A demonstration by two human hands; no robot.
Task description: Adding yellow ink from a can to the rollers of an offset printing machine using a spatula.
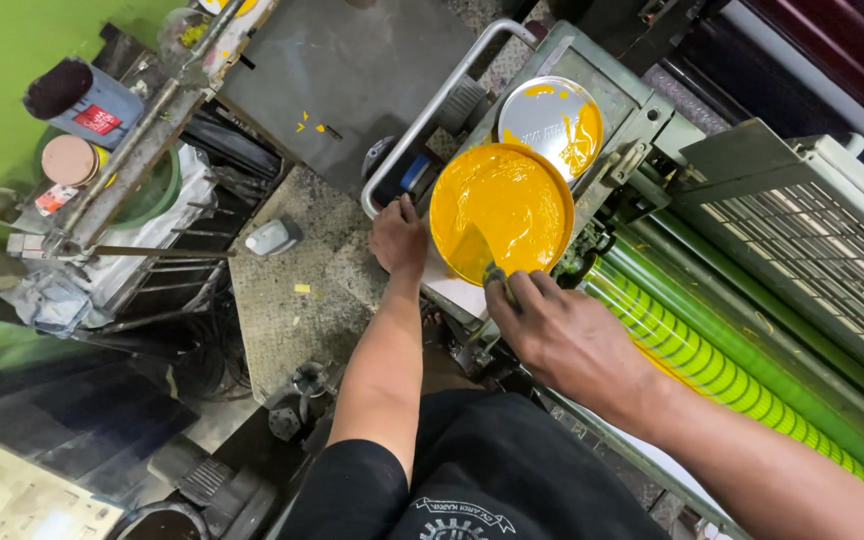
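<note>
The left hand (398,236) rests with curled fingers on the machine's edge, at nine o'clock of the round can of glossy yellow ink (501,211). At five o'clock of the can, the right hand (562,335) grips an ink knife (480,255), blade dipped in. The ink-smeared metal lid (552,122) lies at one o'clock; ridged green rollers (712,350) run rightward.

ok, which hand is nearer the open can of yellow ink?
Right. The right hand holds a spatula dipped into the ink can at its lower rim. The left hand rests just left of the can, apparently not touching it.
</note>
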